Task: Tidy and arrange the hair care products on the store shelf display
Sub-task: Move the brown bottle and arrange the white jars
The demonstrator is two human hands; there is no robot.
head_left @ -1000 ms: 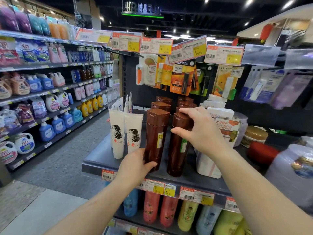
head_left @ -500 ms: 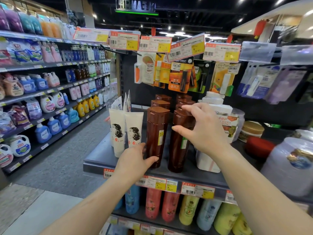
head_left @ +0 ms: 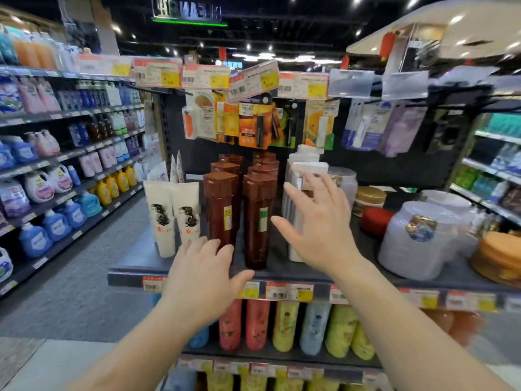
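Two rows of tall brown bottles stand on the dark shelf [head_left: 132,268]; the front left brown bottle [head_left: 221,204] and front right brown bottle [head_left: 258,218] stand upright side by side. Two white tubes [head_left: 174,215] with a black hair drawing stand left of them. My left hand [head_left: 201,273] hovers low in front of the left bottle, fingers spread, holding nothing. My right hand [head_left: 317,224] is lifted off to the right of the right bottle, fingers straight and spread, in front of white packs [head_left: 306,167].
Clear and white tubs [head_left: 420,238], a gold-lidded jar [head_left: 369,197] and a red-lidded jar [head_left: 376,220] fill the shelf's right side. Carded items [head_left: 253,122] hang above. Coloured bottles [head_left: 284,325] line the shelf below. An aisle and detergent shelves [head_left: 56,193] lie left.
My right hand has let go of the front right brown bottle and moved right, opening. My left hand has come off the left bottle's base and drawn back. The view has shifted.
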